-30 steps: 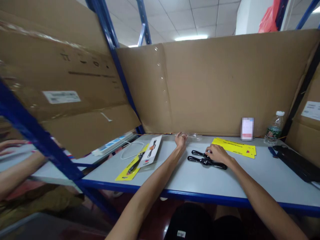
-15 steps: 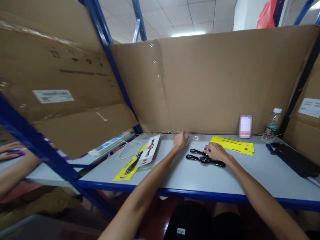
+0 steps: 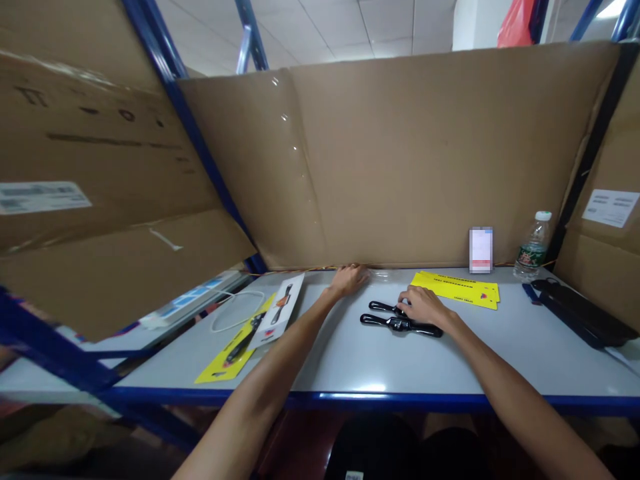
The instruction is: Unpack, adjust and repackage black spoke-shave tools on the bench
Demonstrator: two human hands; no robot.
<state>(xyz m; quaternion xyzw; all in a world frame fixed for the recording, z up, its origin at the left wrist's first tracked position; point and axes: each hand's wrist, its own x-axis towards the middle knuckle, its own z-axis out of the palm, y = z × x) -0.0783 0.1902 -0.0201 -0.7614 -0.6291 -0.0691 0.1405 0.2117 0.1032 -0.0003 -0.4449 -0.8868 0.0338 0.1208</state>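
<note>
Two black spokeshaves lie side by side on the grey tabletop. My right hand (image 3: 421, 305) has its fingers closed on the rear spokeshave (image 3: 381, 307) and covers much of it. The front spokeshave (image 3: 399, 325) lies flat just below that hand, nearer the table's front edge. At the back of the table, against the cardboard, my left hand (image 3: 350, 279) is curled at a piece of clear plastic packaging (image 3: 379, 275); its fingertips are partly hidden. Beyond the right hand lie yellow printed cards (image 3: 457, 289), overlapping.
To the left, a white printed card (image 3: 280, 312) overlaps a yellow-backed packaged spokeshave (image 3: 235, 347). Near them are a white cable (image 3: 216, 323) and a power strip (image 3: 193, 299). A phone (image 3: 481, 250), a water bottle (image 3: 533, 247) and a black case (image 3: 583, 313) stand or lie right.
My left hand has turned slightly and lies lower against the back of the table. My right hand stays on the rear spokeshave. The view has swung a little, shifting most things left.
</note>
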